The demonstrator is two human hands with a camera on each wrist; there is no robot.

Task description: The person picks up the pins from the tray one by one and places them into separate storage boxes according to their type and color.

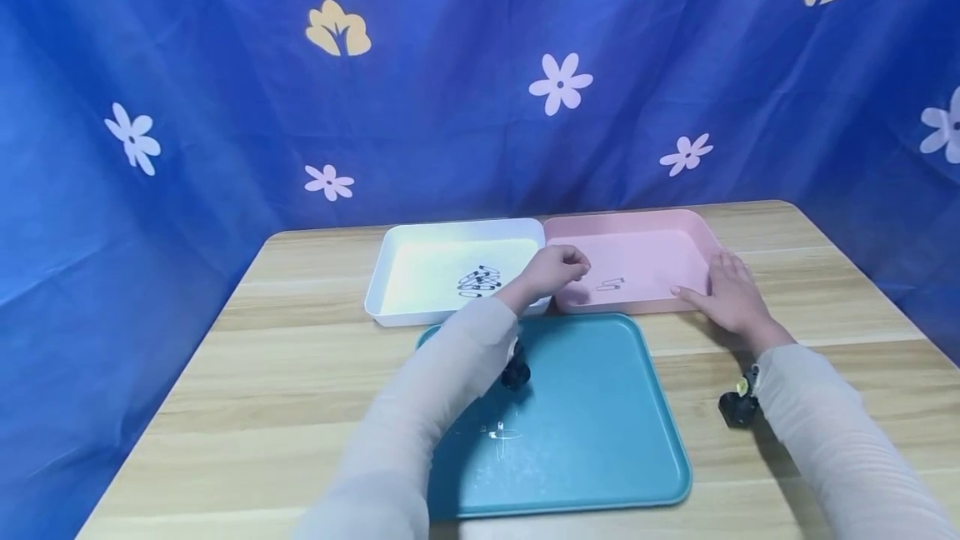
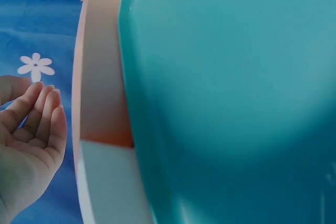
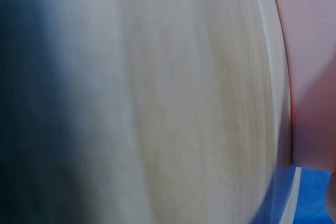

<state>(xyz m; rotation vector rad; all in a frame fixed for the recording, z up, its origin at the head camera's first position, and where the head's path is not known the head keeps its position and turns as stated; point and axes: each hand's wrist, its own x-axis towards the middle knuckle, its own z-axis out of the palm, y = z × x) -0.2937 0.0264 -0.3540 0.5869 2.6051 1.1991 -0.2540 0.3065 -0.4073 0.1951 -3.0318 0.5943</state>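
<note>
While the left grip (image 1: 551, 269) hangs over the left side of the pink tray (image 1: 652, 261) in the head view, its thumb and fingertips are drawn together; I cannot tell whether they pinch anything. Just right of that grip, a few light pins (image 1: 611, 283) lie on the pink tray's floor. To its left is the white tray (image 1: 420, 273), with a small heap of dark pins (image 1: 480, 280) in the part nearest the grip. Nearer the person, below the left sleeve (image 1: 420, 415), lies the teal tray (image 1: 600, 407). The right grip (image 1: 731, 294) is relaxed, laid against the pink tray's right front corner, thumb at the front rim. Beneath the trays is the tabletop (image 1: 277, 373); beyond both grips hangs blue cloth (image 1: 450, 123).

In the left wrist view, the left grip shows its palm, fingers bent toward the thumb, with the pink, white and teal trays beside it.

In the right wrist view, only a sliver of the right grip appears, near the pink wall.
</note>
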